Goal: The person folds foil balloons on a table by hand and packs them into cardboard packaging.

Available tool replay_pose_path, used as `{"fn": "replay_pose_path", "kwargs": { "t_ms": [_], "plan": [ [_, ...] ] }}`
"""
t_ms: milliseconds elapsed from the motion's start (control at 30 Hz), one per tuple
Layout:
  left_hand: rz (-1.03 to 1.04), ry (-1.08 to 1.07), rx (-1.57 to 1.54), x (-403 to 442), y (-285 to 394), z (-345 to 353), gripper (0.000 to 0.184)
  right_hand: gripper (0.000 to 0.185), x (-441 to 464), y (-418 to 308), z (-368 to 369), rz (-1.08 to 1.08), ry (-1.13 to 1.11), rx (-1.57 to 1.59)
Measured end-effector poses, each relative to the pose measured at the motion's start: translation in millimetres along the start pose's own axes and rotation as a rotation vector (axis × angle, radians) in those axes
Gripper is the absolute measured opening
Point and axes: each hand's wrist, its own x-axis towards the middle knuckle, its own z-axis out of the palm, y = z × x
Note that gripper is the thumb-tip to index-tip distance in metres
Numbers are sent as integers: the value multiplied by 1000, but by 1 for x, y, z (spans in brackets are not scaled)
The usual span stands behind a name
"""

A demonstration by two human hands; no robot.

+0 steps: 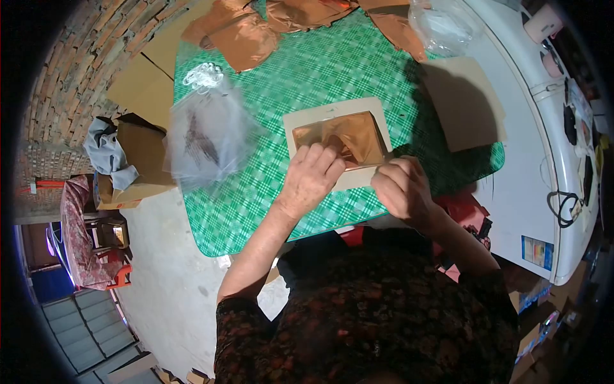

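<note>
A shiny copper-coloured piece [364, 131], folded to a rectangle, lies on a cream cardboard sheet [300, 117] at the middle of the table. My left hand [313, 174] has its fingers curled down onto the near edge of the copper-coloured piece, pinching it. At the near right corner of the cardboard, my right hand [401, 189] is closed. Its fingertips are hidden, so I cannot make out what they hold. To the left is a stack of clear plastic bags [211, 137], with a bundle of white string [203, 75] at its far end.
A green checked cloth [275, 89] covers the table. More copper-coloured pieces [249, 41] lie along its far edge, beside crumpled clear plastic [441, 29]. Cardboard sheets [464, 102] lie at right against a white appliance [511, 185]. An open carton [144, 147] stands left.
</note>
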Motion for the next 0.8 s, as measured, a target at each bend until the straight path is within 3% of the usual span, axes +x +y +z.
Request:
{"fn": "replay_pose_path", "kwargs": {
  "t_ms": [133, 233, 367, 467, 667, 767, 800],
  "plan": [
    [9, -6, 0, 0, -1, -1, 17, 30, 9, -3, -2, -33, 178, -100],
    [3, 12, -23, 3, -1, 1, 19, 33, 35, -11, -6, 23, -65, -179],
    [-65, -3, -94, 2, 0, 1, 22, 36, 31, -6, 21, -14, -57, -231],
    [-93, -16, -181, 2, -3, -2, 36, 38, 28, -9, 26, 5, -90, -219],
    [-215, -101, -328, 3, -2, -28, 37, 42, 26, -7, 27, 21, -124, -187],
    [-262, 26, -275, 3, -7, -22, 36, 43, 27, -7, 28, 19, -129, -188],
    [-296, -26, -296, 2, -9, -24, 35, 43, 29, -7, 27, 16, -122, -188]
  ]
}}
